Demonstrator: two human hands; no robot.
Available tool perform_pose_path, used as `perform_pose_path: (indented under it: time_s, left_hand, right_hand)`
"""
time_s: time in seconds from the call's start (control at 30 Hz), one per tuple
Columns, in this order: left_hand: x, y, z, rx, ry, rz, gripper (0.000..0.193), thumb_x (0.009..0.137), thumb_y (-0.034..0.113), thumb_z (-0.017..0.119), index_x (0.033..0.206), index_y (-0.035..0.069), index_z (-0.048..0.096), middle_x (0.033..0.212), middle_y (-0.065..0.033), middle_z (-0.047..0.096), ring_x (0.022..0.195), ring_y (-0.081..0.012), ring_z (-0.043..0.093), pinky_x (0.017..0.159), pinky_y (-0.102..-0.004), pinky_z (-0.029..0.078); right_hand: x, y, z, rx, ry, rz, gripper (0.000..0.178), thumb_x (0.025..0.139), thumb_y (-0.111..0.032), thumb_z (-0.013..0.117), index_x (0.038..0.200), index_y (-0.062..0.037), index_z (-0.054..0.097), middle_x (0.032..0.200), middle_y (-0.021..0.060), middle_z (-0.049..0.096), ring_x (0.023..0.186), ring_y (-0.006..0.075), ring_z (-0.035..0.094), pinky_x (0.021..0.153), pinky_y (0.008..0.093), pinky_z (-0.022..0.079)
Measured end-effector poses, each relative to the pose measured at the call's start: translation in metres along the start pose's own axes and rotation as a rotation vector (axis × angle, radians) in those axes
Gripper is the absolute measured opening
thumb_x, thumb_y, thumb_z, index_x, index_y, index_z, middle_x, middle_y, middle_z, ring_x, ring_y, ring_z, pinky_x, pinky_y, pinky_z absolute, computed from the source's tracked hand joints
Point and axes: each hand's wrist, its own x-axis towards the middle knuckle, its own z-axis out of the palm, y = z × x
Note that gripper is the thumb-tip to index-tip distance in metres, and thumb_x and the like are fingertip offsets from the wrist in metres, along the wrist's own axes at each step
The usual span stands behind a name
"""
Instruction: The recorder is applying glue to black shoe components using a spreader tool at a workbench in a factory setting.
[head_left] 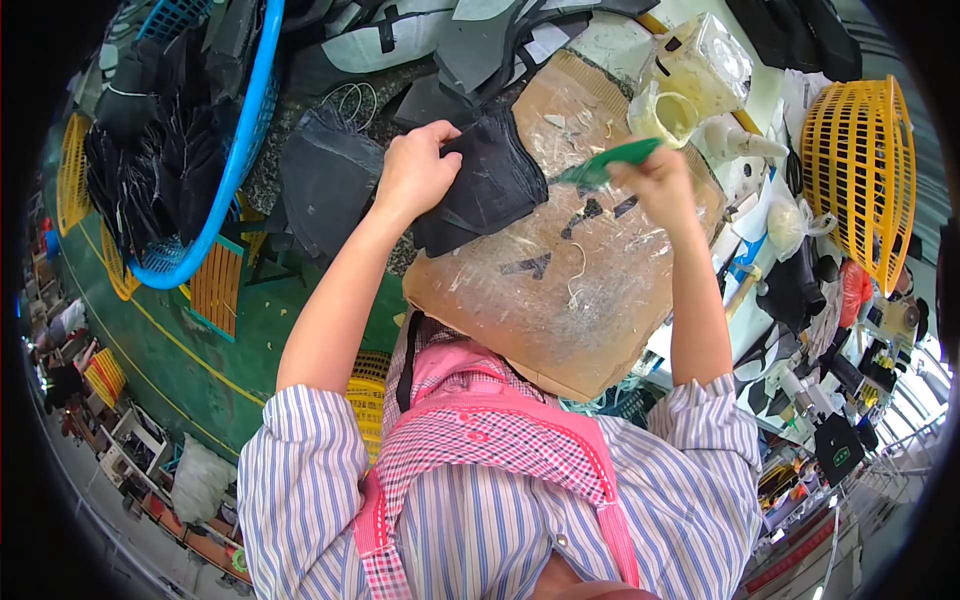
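Note:
My left hand (pixel 425 165) is closed on the upper left part of a stack of thin black fabric pieces (pixel 490 185), whose layered edges fan out slightly. The stack lies over the left part of a worn, stained cardboard sheet (pixel 600 300). In my right hand (pixel 655 185) is a flat green-handled brush (pixel 615 163), its fingers wrapped round the handle's right end. The brush tip points left, close to the stack's right edge; motion blur hides whether it touches. Left of my left wrist lies another pile of dark pieces (pixel 325 185).
A smeared clear container (pixel 705 60) and a cream-coloured cup (pixel 672 115) stand beyond my right hand. Grey and black cut pieces (pixel 470 50) cover the far side. A blue-rimmed basket (pixel 225 200) of black pieces is at left, a yellow basket (pixel 858 180) at right.

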Motion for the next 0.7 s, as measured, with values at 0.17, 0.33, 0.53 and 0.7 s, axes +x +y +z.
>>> perform_pose_path:
  time_s: [0.17, 0.33, 0.53, 0.7]
  left_hand:
    - [-0.048, 0.027, -0.03, -0.311, 0.247, 0.115, 0.016, 0.068, 0.004, 0.055, 0.083, 0.001, 0.056, 0.077, -0.0131, 0.061, 0.074, -0.0258, 0.06, 0.066, -0.0304, 0.046]
    - [-0.081, 0.029, -0.08, 0.239, 0.832, 0.766, 0.02, 0.063, 0.003, 0.057, 0.083, 0.006, 0.056, 0.091, -0.0074, 0.058, 0.078, -0.0252, 0.056, 0.066, -0.0336, 0.046]
    - [-0.106, -0.047, -0.031, 0.488, 0.562, 0.322, 0.041, 0.057, 0.024, 0.066, 0.092, 0.008, 0.052, 0.106, -0.0118, 0.047, 0.097, -0.0278, 0.045, 0.074, -0.0355, 0.043]
    - [-0.083, -0.016, 0.049, 0.327, 0.434, 0.681, 0.041, 0.055, 0.025, 0.065, 0.09, 0.007, 0.051, 0.108, -0.0139, 0.045, 0.097, -0.0291, 0.043, 0.075, -0.0363, 0.042]
  right_hand:
    - [0.011, 0.003, -0.037, -0.589, 0.672, -0.161, 0.016, 0.074, -0.009, 0.06, 0.088, -0.0022, 0.059, 0.074, 0.005, 0.058, 0.065, 0.0124, 0.053, 0.059, 0.0244, 0.042]
    - [0.0, 0.029, -0.108, -0.085, 0.622, -0.201, 0.02, 0.073, -0.01, 0.059, 0.09, 0.0008, 0.059, 0.082, 0.0102, 0.06, 0.073, 0.018, 0.055, 0.068, 0.0286, 0.044]
    - [-0.008, 0.059, -0.084, -0.256, 0.654, -0.101, 0.028, 0.079, -0.024, 0.057, 0.083, 0.0041, 0.057, 0.07, 0.001, 0.053, 0.057, 0.0088, 0.044, 0.052, 0.0212, 0.034]
    - [0.002, 0.04, -0.044, 0.119, 0.388, -0.084, 0.018, 0.08, -0.015, 0.056, 0.087, 0.0012, 0.055, 0.078, 0.0041, 0.055, 0.064, 0.0088, 0.049, 0.056, 0.0201, 0.039]
